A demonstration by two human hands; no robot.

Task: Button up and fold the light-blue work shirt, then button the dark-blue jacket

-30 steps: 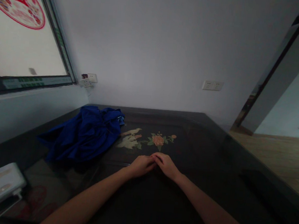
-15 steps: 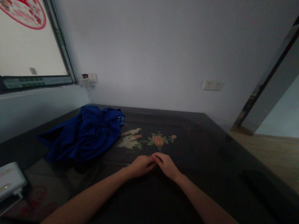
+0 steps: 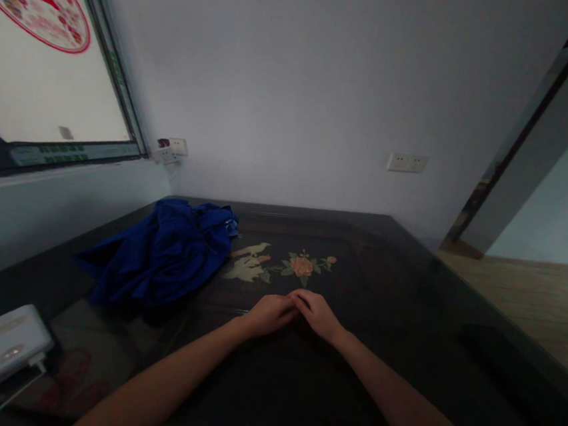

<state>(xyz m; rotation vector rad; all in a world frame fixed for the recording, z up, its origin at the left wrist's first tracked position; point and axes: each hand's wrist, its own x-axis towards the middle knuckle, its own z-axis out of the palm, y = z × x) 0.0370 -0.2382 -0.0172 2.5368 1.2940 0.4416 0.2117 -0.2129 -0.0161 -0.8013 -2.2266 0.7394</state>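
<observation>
1. On the dark table (image 3: 409,272), toward its far left part, a blue cloth (image 3: 164,255) is set down in a loose heap, near the left hand but not touched by it.
2. By its look, the cloth is judged to be light, soft and limp, with little risk of breakage; it may be slid easily over the glossy top, and its shape would be lost when lifted.
3. A hold would best be taken on a raised fold near the middle of the heap, or on the thin corner spread toward the left; by one fold alone, loose parts would be left trailing.
4. A deep, even blue is shown, broken by creases and shadowed folds; at the right end a small paler-blue patch (image 3: 231,227) is seen. Whether a garment is formed by it cannot be told.
5. The left hand (image 3: 270,314) and the right hand (image 3: 315,315) are brought together at the fingers, loosely bent, just in front of the floral design (image 3: 301,267). Nothing is seen to be gripped; the palms are hidden, so how far they are opened cannot be told.
</observation>
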